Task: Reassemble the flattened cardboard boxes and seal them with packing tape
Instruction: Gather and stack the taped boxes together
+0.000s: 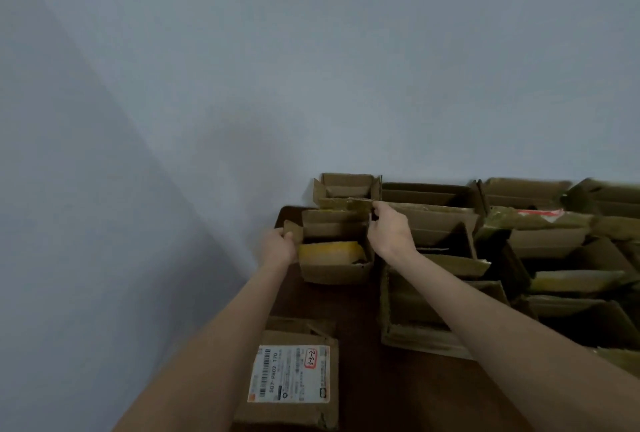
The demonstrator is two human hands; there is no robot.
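Now my left hand (277, 245) and right hand (391, 231) grip the small box (332, 270) by its side edges, near the left edge of the table (363, 379).

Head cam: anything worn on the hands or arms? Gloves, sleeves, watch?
Nothing visible. The left hand and right hand are ungloved. The left forearm and right forearm are bare to the frame edge: no sleeves, watch or bands. Rings are too small to tell.

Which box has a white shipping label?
The closed box nearest the camera, label facing up; the others stand open-topped farther back.
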